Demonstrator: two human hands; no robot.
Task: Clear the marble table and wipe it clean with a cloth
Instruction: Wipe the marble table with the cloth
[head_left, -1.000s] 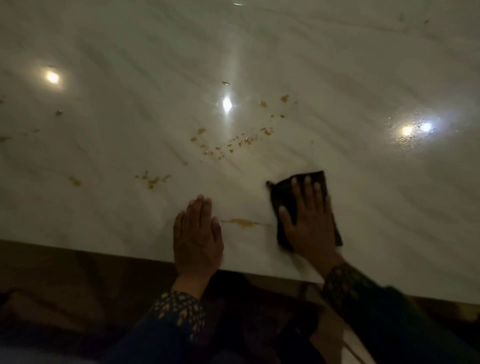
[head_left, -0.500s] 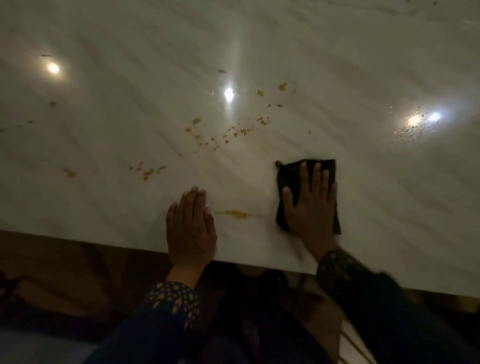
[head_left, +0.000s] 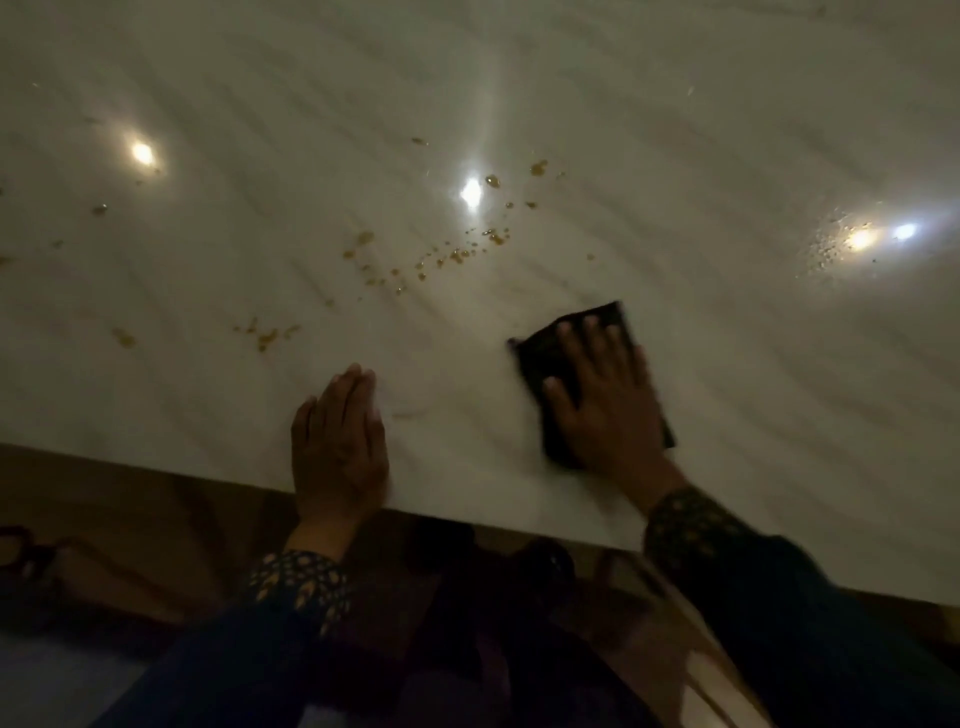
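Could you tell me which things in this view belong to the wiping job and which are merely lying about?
Part of the job:
- marble table
- dark cloth under the right hand
- orange spills
- left hand, flat near the table edge

Just lying about:
- dark shape on the floor, too dim to identify

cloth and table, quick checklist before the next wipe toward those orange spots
1. Cloth flat under the right hand: ok.
2. Left hand braced flat on the table edge, clear of the cloth: ok.
3. Orange spots beyond the cloth wiped: not ok.
4. Spots far left wiped: not ok.
5. Droplets at right wiped: not ok.
6. Cloth clean enough: cannot tell.
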